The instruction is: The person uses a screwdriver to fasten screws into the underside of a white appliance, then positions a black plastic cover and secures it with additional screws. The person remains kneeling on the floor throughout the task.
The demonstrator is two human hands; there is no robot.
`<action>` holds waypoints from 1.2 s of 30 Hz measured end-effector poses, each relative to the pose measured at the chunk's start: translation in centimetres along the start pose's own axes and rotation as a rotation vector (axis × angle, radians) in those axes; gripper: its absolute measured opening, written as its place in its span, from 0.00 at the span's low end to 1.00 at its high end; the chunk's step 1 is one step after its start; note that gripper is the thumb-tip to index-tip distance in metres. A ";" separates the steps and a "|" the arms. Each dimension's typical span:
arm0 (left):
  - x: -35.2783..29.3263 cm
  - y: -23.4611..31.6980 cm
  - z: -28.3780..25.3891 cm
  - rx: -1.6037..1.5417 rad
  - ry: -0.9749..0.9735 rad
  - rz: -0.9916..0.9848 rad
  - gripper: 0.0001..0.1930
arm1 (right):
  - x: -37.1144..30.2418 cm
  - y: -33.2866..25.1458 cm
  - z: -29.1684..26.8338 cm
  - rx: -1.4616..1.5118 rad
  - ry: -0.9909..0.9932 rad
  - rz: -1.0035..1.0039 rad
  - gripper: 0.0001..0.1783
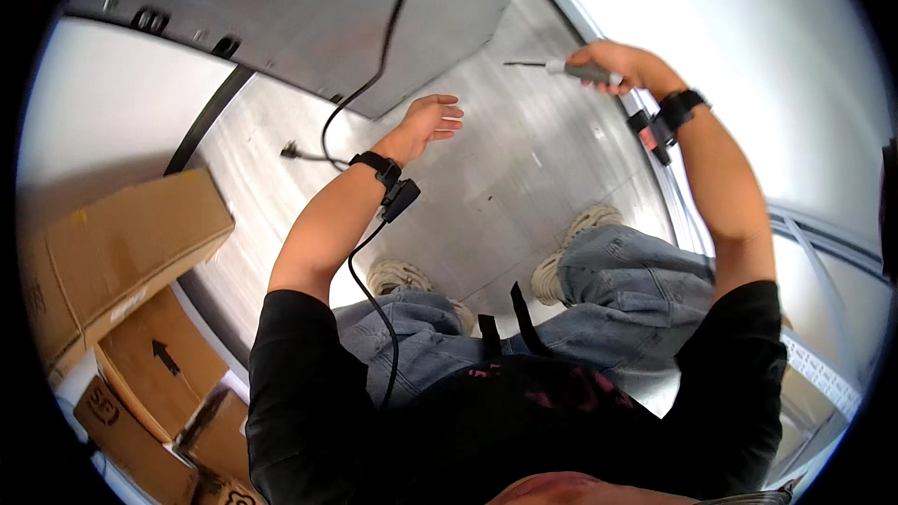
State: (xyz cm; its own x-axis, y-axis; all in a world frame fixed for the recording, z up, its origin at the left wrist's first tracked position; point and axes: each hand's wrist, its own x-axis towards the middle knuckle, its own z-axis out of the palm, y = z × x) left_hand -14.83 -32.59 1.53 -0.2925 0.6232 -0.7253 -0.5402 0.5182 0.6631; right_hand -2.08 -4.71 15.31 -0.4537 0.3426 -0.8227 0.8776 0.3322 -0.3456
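Note:
My right hand (629,64) is closed around the grey handle of a screwdriver (582,73). Its thin dark shaft points left, above the floor. My left hand (432,119) holds nothing, its fingers stretched out and slightly apart, close to the lower corner of a large grey metal cabinet (281,5). A black power cord (382,56) hangs down across the cabinet and loops behind my left wrist. The cord's plug end (291,151) lies to the left of that wrist.
Cardboard boxes (140,243) are stacked at the lower left. A white wall (748,47) with a metal rail along its base runs down the right. My shoes stand on the pale wood-look floor (486,196). Another black cable (360,285) runs from my left wrist strap.

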 end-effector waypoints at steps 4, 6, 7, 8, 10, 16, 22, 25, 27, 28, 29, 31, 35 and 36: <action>1.5 4.6 5.9 0.085 -0.103 0.071 0.18 | -7.0 1.9 -8.7 -0.155 0.208 0.013 0.24; 2.9 6.4 9.1 0.154 -0.122 0.080 0.18 | -8.6 5.0 -11.2 -0.103 0.280 0.002 0.24; 3.8 7.2 10.9 0.147 -0.124 0.101 0.19 | -9.3 6.7 -11.9 -0.050 0.324 -0.008 0.23; 4.9 7.8 12.7 0.146 -0.128 0.115 0.19 | -9.0 8.9 -12.3 0.037 0.327 -0.041 0.24; 6.8 8.9 16.5 0.176 -0.139 0.150 0.19 | -7.3 14.0 -12.6 0.207 0.332 -0.113 0.25; 13.9 8.7 27.4 0.516 -0.046 0.499 0.14 | -3.3 27.6 -6.1 0.807 0.418 -0.244 0.20; 19.1 7.4 33.8 0.874 0.175 0.736 0.13 | -1.4 33.5 0.1 1.182 0.471 -0.251 0.19; 20.0 7.0 35.3 0.995 0.325 0.807 0.10 | -0.7 35.1 1.1 1.171 0.466 -0.283 0.19; 19.9 6.8 36.1 1.021 0.394 0.835 0.08 | -0.4 35.9 1.3 1.159 0.444 -0.285 0.19; 19.9 6.7 36.4 1.022 0.418 0.853 0.07 | -0.2 36.0 1.4 1.167 0.446 -0.289 0.19; 19.9 6.8 36.6 1.019 0.447 0.876 0.06 | -0.1 35.9 1.2 1.170 0.449 -0.300 0.19; 20.0 6.7 36.7 1.014 0.468 0.904 0.05 | 0.2 35.7 1.1 1.155 0.436 -0.323 0.17; 19.5 6.9 35.2 0.597 0.327 0.722 0.06 | 0.5 33.8 0.7 1.097 0.410 -0.359 0.14; 19.1 7.1 34.3 0.377 0.252 0.603 0.06 | 0.7 33.1 0.8 1.065 0.394 -0.358 0.14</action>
State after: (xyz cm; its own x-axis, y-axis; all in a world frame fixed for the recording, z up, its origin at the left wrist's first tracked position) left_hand 2.83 3.05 -1.24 -0.6483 0.7329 -0.2064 0.0648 0.3232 0.9441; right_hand 26.77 5.88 2.92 -0.5521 0.6875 -0.4717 0.2934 -0.3693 -0.8818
